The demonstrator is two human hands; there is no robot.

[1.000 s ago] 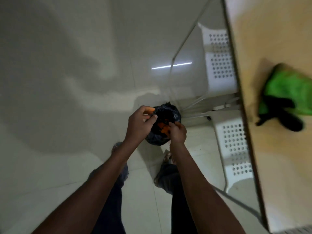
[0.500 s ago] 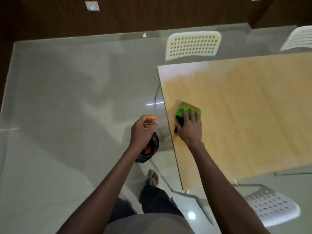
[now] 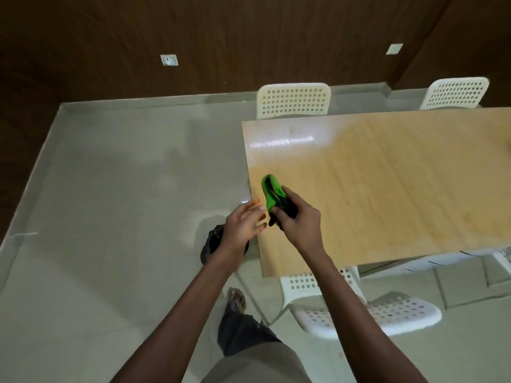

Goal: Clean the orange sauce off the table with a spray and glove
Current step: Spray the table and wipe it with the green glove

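Lifting off the counter (image 3: 387,189), the green-and-black glove (image 3: 272,193) now sits gripped in the right hand (image 3: 300,225), where half a second ago that hand pressed it flat near the counter's corner. The left hand (image 3: 244,226) has let go of the black bag (image 3: 211,244), which lies on the floor below it, and spreads its fingers, tipped with orange sauce, just beside the glove's cuff. Likely the glove goes on next. Both forearms reach forward, wrists close together. No spray shows.

meeting room: long table (image 3: 387,189), perforated chairs (image 3: 294,99)
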